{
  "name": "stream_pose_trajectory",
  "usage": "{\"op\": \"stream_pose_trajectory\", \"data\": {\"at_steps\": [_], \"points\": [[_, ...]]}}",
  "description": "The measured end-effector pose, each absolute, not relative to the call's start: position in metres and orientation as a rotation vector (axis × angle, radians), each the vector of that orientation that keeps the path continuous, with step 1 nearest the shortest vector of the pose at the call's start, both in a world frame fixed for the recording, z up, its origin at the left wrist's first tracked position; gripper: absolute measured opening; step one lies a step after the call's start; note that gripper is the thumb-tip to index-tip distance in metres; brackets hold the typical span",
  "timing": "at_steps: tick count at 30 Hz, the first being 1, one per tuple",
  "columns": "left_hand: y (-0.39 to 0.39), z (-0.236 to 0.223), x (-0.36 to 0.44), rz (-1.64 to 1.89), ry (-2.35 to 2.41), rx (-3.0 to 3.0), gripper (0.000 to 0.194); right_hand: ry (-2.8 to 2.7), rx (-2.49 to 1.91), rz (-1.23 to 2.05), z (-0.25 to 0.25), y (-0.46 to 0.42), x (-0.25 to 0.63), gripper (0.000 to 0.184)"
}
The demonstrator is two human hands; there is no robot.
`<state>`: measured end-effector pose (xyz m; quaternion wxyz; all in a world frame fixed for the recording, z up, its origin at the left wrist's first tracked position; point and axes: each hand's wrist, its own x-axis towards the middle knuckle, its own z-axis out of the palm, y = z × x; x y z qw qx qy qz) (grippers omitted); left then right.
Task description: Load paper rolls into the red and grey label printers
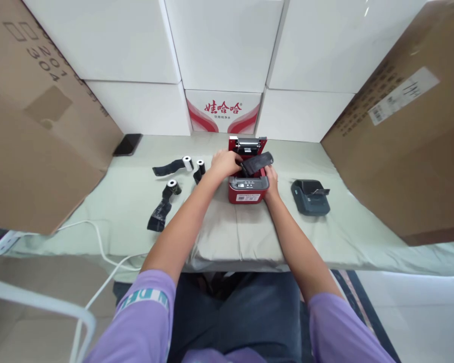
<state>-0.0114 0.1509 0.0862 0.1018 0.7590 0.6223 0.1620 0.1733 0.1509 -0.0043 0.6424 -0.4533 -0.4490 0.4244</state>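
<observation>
A small red label printer (pixel 248 194) stands on the cloth in front of me with its lid raised at the back. My left hand (pixel 227 164) reaches into its open top from the left, fingers closed on the near end of a black paper roll (pixel 258 163). The roll's loose strip sticks out to the right above the printer; part of it is hidden by my fingers. My right hand (pixel 272 180) grips the printer's right side, its fingertips partly hidden behind the housing.
Left of the printer lie several rolls with black strips: an upper roll (pixel 187 163), a lower roll (pixel 174 187) and a small roll (pixel 201 166). A dark grey printer (pixel 310 197) sits right, a phone (pixel 127 144) back left. Cardboard boxes (pixel 408 131) flank the table; a white cable (pixel 100 239) hangs left.
</observation>
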Motion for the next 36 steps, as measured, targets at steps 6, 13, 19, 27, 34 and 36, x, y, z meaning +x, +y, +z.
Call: {"op": "stream_pose_trajectory", "data": {"at_steps": [6, 13, 19, 27, 34, 36], "points": [[0.131, 0.094, -0.009, 0.531, 1.632, 2.4, 0.033, -1.06, -1.053, 0.972, -0.008, 0.154, 0.175, 0.034], [0.137, 0.091, -0.008, 0.654, 1.292, 2.208, 0.027, -0.984, -1.026, 0.993, -0.017, 0.16, 0.174, 0.03], [0.128, 0.085, -0.015, 1.043, 1.06, 2.039, 0.014, -1.021, -1.027, 0.979, -0.011, 0.156, 0.172, 0.03], [0.097, 0.116, -0.095, 1.554, 1.358, 1.579, 0.026, -1.103, -1.078, 0.874, -0.009, 0.152, 0.176, 0.032], [0.096, 0.12, -0.181, 1.24, 2.114, 1.587, 0.044, -1.021, -1.091, 0.936, -0.008, 0.154, 0.174, 0.028], [0.094, 0.114, -0.194, 1.123, 2.202, 1.629, 0.041, -1.01, -1.108, 0.932, -0.005, 0.153, 0.173, 0.026]]}}
